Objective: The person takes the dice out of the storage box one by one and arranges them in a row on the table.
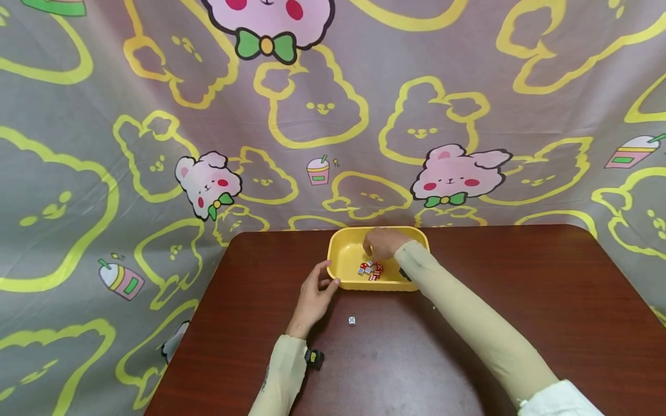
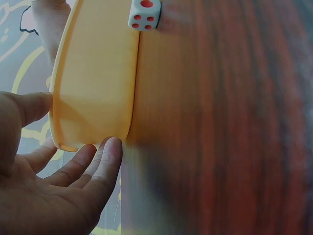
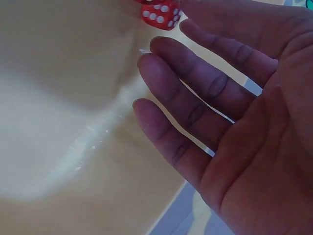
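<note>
Tray (image 1: 343, 260) near table's (image 1: 520, 323) far edge, left hand (image 1: 314, 292) touching, right hand (image 1: 386, 244) over interior

head view forward-down, wrist views close, tray (image 1: 344, 261) shared

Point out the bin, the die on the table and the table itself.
Bin (image 1: 343, 259): head view, inner floor.
Die (image 2: 143, 20): left wrist view, face with four red dots.
Table (image 1: 525, 294): head view, top's right side.

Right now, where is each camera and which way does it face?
Head: worn there, facing forward and down at the yellow tray; left hand and right hand show.
Left wrist: worn there, facing the tray's outside; mostly left hand shows.
Right wrist: worn there, facing the tray's inside; right hand shows.
Head and left wrist share left hand and tray.
</note>
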Motion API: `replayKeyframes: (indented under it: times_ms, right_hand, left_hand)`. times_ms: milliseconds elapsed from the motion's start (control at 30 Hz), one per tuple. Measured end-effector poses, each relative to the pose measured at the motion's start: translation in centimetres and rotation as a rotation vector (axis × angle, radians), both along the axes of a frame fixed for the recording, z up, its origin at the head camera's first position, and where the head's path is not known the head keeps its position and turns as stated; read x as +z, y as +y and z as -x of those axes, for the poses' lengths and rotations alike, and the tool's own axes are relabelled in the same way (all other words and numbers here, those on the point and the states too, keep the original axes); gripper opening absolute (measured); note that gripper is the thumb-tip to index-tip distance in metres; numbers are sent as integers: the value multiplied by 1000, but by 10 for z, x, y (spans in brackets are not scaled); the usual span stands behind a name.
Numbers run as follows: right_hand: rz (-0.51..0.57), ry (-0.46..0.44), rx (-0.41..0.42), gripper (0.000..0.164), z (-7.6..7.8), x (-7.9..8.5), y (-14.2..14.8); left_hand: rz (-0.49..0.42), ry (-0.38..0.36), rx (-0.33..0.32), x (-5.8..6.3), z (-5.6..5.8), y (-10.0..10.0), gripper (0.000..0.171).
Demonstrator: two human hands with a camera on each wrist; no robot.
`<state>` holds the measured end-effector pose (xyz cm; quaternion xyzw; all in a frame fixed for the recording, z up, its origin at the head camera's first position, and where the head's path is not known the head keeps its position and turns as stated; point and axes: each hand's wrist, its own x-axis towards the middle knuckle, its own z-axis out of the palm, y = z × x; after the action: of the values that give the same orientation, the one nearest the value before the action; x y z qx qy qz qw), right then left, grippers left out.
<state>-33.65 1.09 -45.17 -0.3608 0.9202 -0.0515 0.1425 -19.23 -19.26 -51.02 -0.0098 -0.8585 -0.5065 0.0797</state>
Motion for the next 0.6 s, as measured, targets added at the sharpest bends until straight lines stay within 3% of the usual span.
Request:
replayKeyframes:
  times_ms: [133, 600]
  right_hand:
    - [-3, 24, 11, 4, 0, -4, 1]
    - [3, -15, -13, 12, 0, -6, 3]
  left_hand:
    - [3, 6, 1, 0, -1, 0, 48]
    - [3, -3, -9, -2, 1, -2, 49]
